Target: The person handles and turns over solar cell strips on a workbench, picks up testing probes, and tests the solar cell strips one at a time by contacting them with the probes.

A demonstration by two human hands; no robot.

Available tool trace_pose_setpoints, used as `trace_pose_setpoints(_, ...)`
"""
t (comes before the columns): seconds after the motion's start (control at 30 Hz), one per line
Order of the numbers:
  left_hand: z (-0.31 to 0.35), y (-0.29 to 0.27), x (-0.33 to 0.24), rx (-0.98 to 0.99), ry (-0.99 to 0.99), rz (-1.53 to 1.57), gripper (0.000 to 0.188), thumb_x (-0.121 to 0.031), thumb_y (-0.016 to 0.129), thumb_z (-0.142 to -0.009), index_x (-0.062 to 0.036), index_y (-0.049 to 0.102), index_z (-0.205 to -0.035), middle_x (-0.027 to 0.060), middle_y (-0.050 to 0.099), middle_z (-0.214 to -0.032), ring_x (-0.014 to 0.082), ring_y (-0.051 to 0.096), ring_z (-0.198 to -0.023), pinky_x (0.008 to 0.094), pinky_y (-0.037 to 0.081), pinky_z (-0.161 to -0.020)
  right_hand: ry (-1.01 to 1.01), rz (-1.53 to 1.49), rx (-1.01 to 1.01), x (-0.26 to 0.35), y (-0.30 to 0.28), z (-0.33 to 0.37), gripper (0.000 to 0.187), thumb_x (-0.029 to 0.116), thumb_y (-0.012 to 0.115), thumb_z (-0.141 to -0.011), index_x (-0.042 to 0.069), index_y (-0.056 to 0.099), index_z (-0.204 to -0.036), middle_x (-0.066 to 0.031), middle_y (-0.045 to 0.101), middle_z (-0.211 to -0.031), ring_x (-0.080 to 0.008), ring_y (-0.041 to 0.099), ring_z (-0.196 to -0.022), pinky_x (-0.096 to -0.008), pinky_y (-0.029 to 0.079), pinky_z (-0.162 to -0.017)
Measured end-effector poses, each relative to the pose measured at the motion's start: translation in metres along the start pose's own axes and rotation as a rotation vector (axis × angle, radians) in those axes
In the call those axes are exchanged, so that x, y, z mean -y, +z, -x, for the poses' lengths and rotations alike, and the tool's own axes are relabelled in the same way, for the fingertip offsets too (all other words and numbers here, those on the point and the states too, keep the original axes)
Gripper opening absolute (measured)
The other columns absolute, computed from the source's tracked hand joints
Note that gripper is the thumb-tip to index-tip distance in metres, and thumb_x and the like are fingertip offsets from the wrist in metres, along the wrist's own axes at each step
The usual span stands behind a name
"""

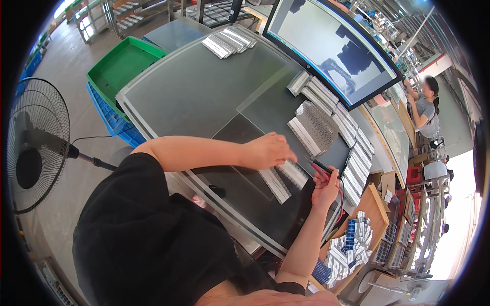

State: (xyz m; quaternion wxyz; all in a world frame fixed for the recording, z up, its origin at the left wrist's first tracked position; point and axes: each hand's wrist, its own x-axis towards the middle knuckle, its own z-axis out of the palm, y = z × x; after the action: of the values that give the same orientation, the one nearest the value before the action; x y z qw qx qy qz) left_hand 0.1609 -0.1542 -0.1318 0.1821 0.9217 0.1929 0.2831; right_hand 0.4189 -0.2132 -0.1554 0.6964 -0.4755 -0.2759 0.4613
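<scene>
My left hand (269, 151) is closed over the upper end of a silver segmented strip (295, 175), which is smeared by motion. Its fingertips are partly hidden. A red-and-black pen-like tool (321, 171) is gripped in my right hand (325, 190), its thin tip pointing up and left toward my left hand. A second silver strip (276, 186) lies on the dark table mat, just left of the blurred one. Beyond both hands sits a bundle of strips (314, 127) with a grey patterned surface.
Stacked strips (357, 163) line the table's right side, below a large monitor (334, 46). More strips (229, 42) lie at the far left. A wooden box (375, 224) holds loose silver and blue pieces. Left are a green tray (122, 64) and a fan (38, 145). Another person (426, 107) sits far right.
</scene>
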Motion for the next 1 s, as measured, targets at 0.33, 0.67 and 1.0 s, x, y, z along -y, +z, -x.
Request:
trace_pose_setpoints(0.33, -0.022, 0.006, 0.024, -0.116, -0.039, -0.103, 0.031, -0.013, 0.062, -0.078, -0.0131, 0.058, -0.108, 0.0035, 0.058, -0.092, 0.0237, 0.05, -0.093, 0.0373, 0.04, -0.086, 0.001, 0.05, 0.0, 0.001, 0.001, 0.0, 0.027, 0.029, 0.048, -0.095, 0.004, 0.053, -0.102, -0.0126, 0.065, -0.079, -0.0207, 0.065, -0.063, -0.0264, 0.052, -0.052)
trace_pose_setpoints(0.67, -0.064, 0.019, 0.069, -0.08, -0.039, -0.383, 0.033, -0.013, 0.054, -0.082, -0.0141, 0.055, -0.114, -0.0001, 0.059, -0.098, 0.02, 0.049, -0.101, 0.0338, 0.037, -0.089, -0.001, 0.043, 0.01, -0.002, 0.003, 0.001, 0.028, 0.028, 0.048, -0.095, 0.002, 0.052, -0.104, -0.0124, 0.063, -0.079, -0.0218, 0.065, -0.064, -0.0273, 0.052, -0.052)
trace_pose_setpoints(1.0, -0.026, 0.02, 0.035, -0.094, -0.017, -0.249, 0.035, -0.013, 0.057, -0.081, -0.0133, 0.055, -0.116, 0.0004, 0.059, -0.09, 0.0189, 0.05, -0.094, 0.0329, 0.038, -0.083, -0.032, 0.142, -0.001, 0.001, 0.011, 0.004, 0.028, 0.027, 0.046, -0.096, 0.001, 0.052, -0.105, -0.0124, 0.06, -0.082, -0.0209, 0.065, -0.066, -0.0269, 0.053, -0.053)
